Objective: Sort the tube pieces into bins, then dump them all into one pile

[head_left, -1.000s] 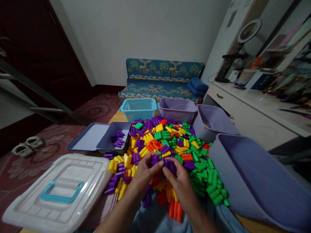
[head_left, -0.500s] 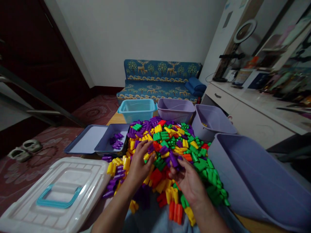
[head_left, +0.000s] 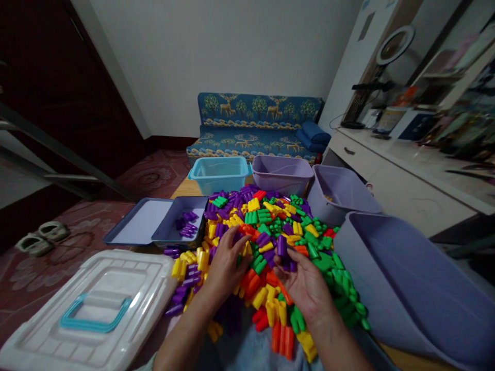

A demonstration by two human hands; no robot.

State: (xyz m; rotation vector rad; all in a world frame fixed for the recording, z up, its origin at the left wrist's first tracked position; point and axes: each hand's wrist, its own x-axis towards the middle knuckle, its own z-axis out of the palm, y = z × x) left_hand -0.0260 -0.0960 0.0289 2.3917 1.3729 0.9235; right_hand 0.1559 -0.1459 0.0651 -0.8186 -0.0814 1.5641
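Note:
A large heap of purple, yellow, green and orange-red plastic building blocks (head_left: 266, 214) spreads in front of me, each block shaped like joined tubes. My right hand (head_left: 309, 286), palm up, grips purple plastic blocks (head_left: 284, 252) between thumb and fingers, just above the heap. My left hand (head_left: 228, 263) reaches palm down over the middle of the heap, its bent fingers apart from the thumb near an orange-red block (head_left: 249, 230). Nothing shows held in it, though its palm side is partly hidden. Several purple blocks lie inside an open shallow box (head_left: 158, 238) left of the heap.
A light-blue bin (head_left: 220, 180) and a purple bin (head_left: 282, 180) stand behind the heap. Two more purple bins (head_left: 323, 198) (head_left: 359, 273) line the right side. A white lid with a blue handle (head_left: 127, 278) lies at left. Beyond is a patterned sofa (head_left: 255, 136).
My left hand has shifted slightly right and its thumb and fingers have moved over the heap. The purple blocks in my right hand have been turned more upright.

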